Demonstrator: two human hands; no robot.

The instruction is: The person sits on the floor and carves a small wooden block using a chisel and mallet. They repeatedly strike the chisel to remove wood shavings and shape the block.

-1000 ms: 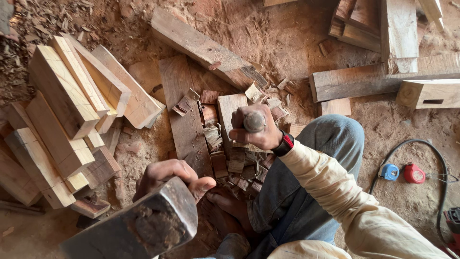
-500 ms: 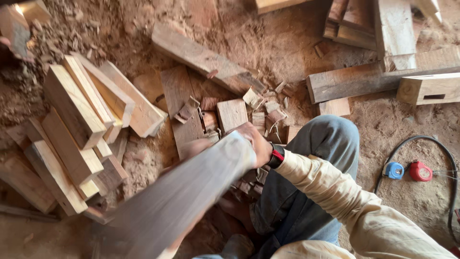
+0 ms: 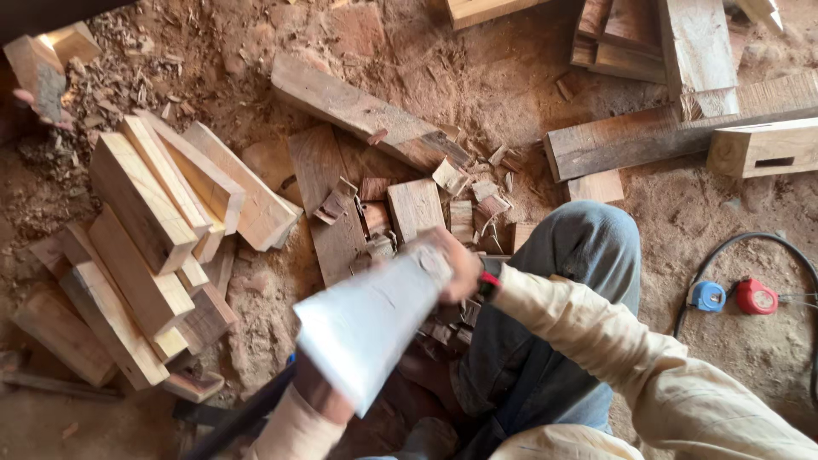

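Seen from above, a person in a pale cream long-sleeved shirt and blue jeans sits on the sandy floor (image 3: 750,238) among offcuts of timber. The right hand (image 3: 456,264) is closed over something at the edge of a small heap of short brown wood scraps (image 3: 460,217), though motion blur hides what it grips. A dark wristband with a red edge sits just behind it on the wrist.

Across the middle of the view lies a broad, pale grey blurred tool head (image 3: 371,328), wide at the near end and narrowing toward the right hand; its outline is too smeared to tell its exact kind. The left hand is hidden behind this blur, only the cream sleeve showing beneath it, so whether it is closed cannot be told.

Just beyond the scraps lie a flat dark plank (image 3: 328,200) and a long weathered beam (image 3: 366,115). To the left is a stack of pale cut wooden blocks (image 3: 149,247). Well apart to the right, a blue tape measure (image 3: 707,296) and a red one (image 3: 756,296) rest beside a black cable (image 3: 724,251).
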